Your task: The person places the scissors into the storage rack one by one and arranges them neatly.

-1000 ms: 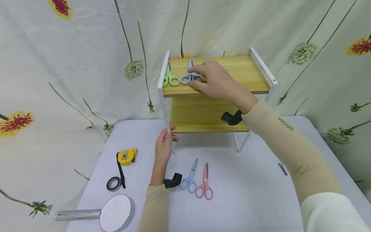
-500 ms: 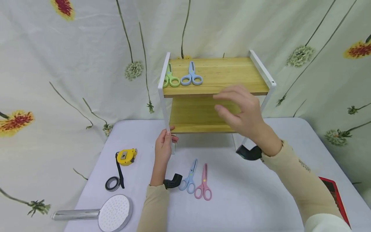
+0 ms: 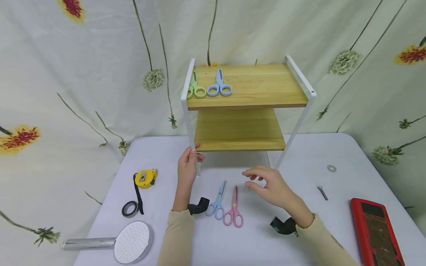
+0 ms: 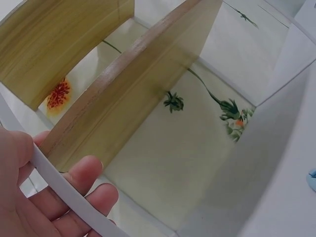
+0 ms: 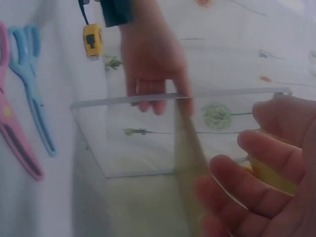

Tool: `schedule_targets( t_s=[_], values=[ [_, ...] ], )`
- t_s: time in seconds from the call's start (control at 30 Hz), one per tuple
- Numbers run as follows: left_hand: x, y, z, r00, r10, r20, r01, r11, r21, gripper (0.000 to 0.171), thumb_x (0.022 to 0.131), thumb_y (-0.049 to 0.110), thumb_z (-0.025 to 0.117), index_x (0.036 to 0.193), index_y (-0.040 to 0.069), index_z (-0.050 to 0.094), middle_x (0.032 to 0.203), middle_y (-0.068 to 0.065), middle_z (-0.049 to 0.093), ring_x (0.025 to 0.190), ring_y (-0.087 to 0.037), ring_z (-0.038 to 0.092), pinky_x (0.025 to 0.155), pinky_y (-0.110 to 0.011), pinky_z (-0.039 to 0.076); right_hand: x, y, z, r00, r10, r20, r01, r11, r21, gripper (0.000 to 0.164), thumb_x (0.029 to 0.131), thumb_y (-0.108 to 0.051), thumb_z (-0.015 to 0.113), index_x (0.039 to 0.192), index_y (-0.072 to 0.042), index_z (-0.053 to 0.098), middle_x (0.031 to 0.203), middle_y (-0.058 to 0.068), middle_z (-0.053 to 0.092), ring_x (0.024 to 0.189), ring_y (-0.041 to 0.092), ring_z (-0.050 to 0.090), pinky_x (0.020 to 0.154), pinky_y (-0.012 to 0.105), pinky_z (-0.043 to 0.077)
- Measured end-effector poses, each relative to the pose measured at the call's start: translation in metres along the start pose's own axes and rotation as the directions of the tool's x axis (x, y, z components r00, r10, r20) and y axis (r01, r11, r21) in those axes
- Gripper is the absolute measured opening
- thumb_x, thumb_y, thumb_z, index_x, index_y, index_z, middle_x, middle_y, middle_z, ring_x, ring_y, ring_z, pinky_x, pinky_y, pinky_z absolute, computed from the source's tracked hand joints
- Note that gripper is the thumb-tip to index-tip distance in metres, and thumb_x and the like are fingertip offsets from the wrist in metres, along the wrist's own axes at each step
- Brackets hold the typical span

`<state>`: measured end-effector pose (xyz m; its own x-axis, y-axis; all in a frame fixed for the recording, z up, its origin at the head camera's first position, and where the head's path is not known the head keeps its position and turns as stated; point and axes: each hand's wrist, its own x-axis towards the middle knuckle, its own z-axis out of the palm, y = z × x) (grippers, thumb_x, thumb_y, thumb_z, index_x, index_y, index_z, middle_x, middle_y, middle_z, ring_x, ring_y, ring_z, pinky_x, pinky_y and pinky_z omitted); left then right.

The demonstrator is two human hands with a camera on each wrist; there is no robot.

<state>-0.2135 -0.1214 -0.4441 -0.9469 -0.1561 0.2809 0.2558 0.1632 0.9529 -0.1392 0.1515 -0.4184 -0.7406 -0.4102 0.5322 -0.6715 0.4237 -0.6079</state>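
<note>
My left hand (image 3: pixel 188 166) grips the white left leg of a two-tier shelf rack (image 3: pixel 237 140), fingers curled round the frame by the lower board. In the left wrist view, fingertips (image 4: pixel 86 170) show beyond the white bar. My right hand (image 3: pixel 271 184) holds nothing; its fingers are loosely bent, in front of the rack and right of the pink scissors (image 3: pixel 235 210). Light-blue scissors (image 3: pixel 217 203) lie beside the pink pair on the table. On the top board, green scissors (image 3: pixel 196 88) lie at the left end, with blue scissors (image 3: pixel 219 85) next to them.
On the left are a yellow tape measure (image 3: pixel 145 178), a black tape roll (image 3: pixel 130 209) and a shower head (image 3: pixel 133 242). To the right lie a washer (image 3: pixel 331 168), a bolt (image 3: pixel 322 193) and a red-framed device (image 3: pixel 361 229). A floral cloth hangs behind.
My right hand has left the blue scissors on the top board and moved down toward the table near the pink scissors. My left hand stays on the rack's leg.
</note>
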Motion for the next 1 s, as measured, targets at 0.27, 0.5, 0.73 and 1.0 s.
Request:
schedule_targets(
  t_s=[0.27, 0.5, 0.73, 1.0],
  values=[
    [-0.001, -0.001, 0.003, 1.000, 0.005, 0.003, -0.005, 1.000, 0.008, 0.033, 0.110, 0.015, 0.042, 0.127, -0.001, 0.065, 0.088, -0.030, 0.069, 0.076, -0.009, 0.062, 0.080, -0.033, 0.054, -0.030, 0.023, 0.047, 0.951, 0.209, 0.230, -0.226, 0.973, 0.052, 0.023, 0.087, -0.006, 0.071, 0.110, -0.005, 0.074, 0.086, 0.001, 0.067, 0.078, 0.007, 0.057, 0.071, 0.024, 0.051],
    [-0.001, -0.002, 0.001, 1.000, -0.019, -0.004, 0.019, 1.000, 0.008, 0.034, 0.110, 0.018, 0.042, 0.127, 0.001, 0.066, 0.089, -0.030, 0.068, 0.076, -0.008, 0.062, 0.079, -0.027, 0.053, -0.042, 0.030, 0.071, 0.903, 0.268, 0.336, -0.225, 0.961, -0.162, 0.029, 0.085, -0.019, 0.074, 0.112, -0.009, 0.075, 0.081, -0.004, 0.057, 0.075, 0.003, 0.046, 0.066, 0.021, 0.039],
    [0.000, -0.001, 0.002, 1.000, -0.003, 0.007, 0.003, 1.000, -0.013, 0.034, 0.110, 0.015, 0.042, 0.127, -0.003, 0.065, 0.088, -0.031, 0.068, 0.076, -0.006, 0.062, 0.080, -0.025, 0.052, -0.047, 0.028, 0.082, 0.912, 0.312, 0.266, -0.247, 0.936, -0.249, 0.028, 0.081, -0.019, 0.078, 0.108, -0.015, 0.074, 0.082, -0.005, 0.056, 0.074, 0.005, 0.045, 0.063, 0.021, 0.038],
    [-0.003, 0.001, 0.000, 1.000, -0.007, -0.003, 0.007, 1.000, 0.001, 0.034, 0.110, 0.017, 0.042, 0.130, 0.000, 0.064, 0.089, -0.031, 0.068, 0.078, -0.010, 0.063, 0.086, -0.035, 0.051, -0.045, 0.020, 0.084, 0.897, 0.382, 0.223, -0.299, 0.895, -0.332, 0.028, 0.076, -0.013, 0.077, 0.104, -0.014, 0.073, 0.086, 0.000, 0.061, 0.072, 0.010, 0.048, 0.062, 0.025, 0.040]
  ],
)
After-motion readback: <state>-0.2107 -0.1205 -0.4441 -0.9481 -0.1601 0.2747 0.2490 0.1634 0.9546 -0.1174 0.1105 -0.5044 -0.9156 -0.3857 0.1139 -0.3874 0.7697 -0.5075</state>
